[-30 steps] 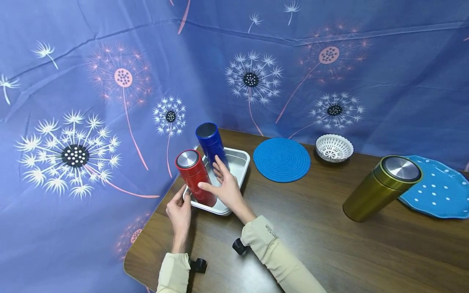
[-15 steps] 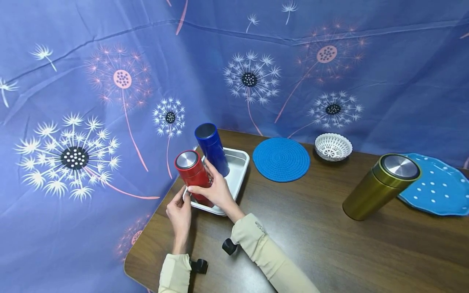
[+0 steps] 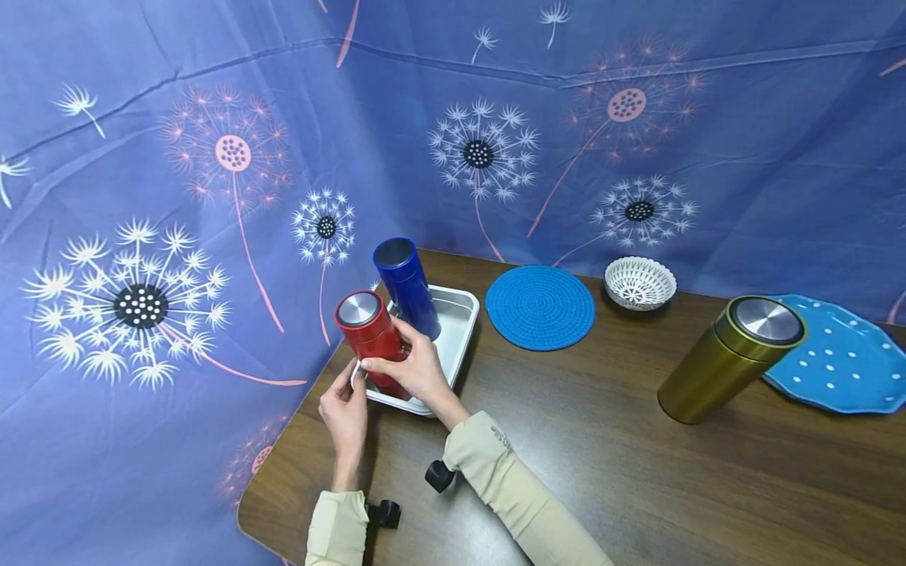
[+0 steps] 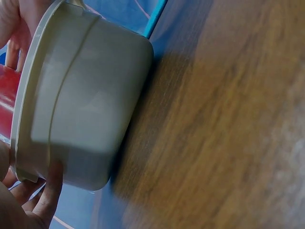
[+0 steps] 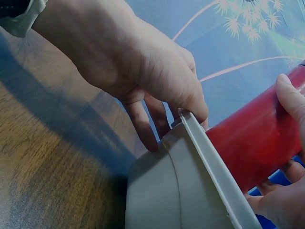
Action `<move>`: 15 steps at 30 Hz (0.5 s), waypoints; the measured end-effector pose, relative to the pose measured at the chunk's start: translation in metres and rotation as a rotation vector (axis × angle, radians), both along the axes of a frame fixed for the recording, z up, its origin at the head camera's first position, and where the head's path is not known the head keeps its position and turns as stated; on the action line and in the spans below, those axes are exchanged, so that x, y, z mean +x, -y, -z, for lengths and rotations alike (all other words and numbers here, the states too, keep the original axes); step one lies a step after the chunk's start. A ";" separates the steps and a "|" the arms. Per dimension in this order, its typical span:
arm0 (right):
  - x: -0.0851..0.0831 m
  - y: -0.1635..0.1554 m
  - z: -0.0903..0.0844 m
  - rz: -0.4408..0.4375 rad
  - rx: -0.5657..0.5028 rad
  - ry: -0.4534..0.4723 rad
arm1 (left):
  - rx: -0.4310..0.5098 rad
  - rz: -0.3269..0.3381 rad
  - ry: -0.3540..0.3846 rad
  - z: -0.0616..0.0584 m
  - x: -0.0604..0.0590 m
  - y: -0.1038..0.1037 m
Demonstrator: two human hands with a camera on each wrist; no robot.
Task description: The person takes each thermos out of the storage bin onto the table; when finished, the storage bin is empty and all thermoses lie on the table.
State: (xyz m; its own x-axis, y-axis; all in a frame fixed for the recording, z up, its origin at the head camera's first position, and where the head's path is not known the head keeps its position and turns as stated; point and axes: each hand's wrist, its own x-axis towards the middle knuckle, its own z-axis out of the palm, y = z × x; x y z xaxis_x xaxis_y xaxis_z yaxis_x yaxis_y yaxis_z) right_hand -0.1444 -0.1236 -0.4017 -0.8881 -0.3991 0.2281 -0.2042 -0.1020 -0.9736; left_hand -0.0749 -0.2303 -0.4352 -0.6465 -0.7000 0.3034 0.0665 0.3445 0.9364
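Observation:
A red thermos flask [image 3: 373, 343] with a steel-topped lid stands in a white tray [image 3: 460, 322] at the table's left corner. My right hand [image 3: 419, 369] grips the flask from its right side, thumb across the front and fingers behind. In the right wrist view, that thumb lies on the red flask [image 5: 259, 140]. The tray's front left corner is pinched at the rim by my left hand [image 3: 344, 415]. Seen from the left wrist, its fingers hold the tray wall [image 4: 90, 100] from below the lip. Behind the red flask, a dark blue flask [image 3: 410, 297] stands in the same tray.
A round blue woven mat [image 3: 541, 307] lies right of the tray, with a white openwork bowl [image 3: 640, 283] beyond it. Farther right stand a gold flask [image 3: 715, 373] and a blue dotted plate [image 3: 835, 362]. A patterned cloth hangs behind the wooden table [image 3: 566, 448].
My right hand has moved left and slightly down, from beside the two flasks to a grip on the red flask. My left hand has stayed on the tray's corner.

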 end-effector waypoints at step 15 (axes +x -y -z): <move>-0.010 -0.004 0.009 0.113 -0.130 0.130 | 0.030 0.000 0.019 -0.005 0.003 -0.003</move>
State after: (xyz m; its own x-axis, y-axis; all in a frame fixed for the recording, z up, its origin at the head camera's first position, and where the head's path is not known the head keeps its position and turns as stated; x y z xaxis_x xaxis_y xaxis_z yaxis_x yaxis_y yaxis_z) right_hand -0.1544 -0.1199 -0.4105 -0.9509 -0.2700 0.1513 -0.0946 -0.2118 -0.9727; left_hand -0.0719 -0.2273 -0.4299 -0.6519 -0.7086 0.2700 0.0482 0.3166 0.9473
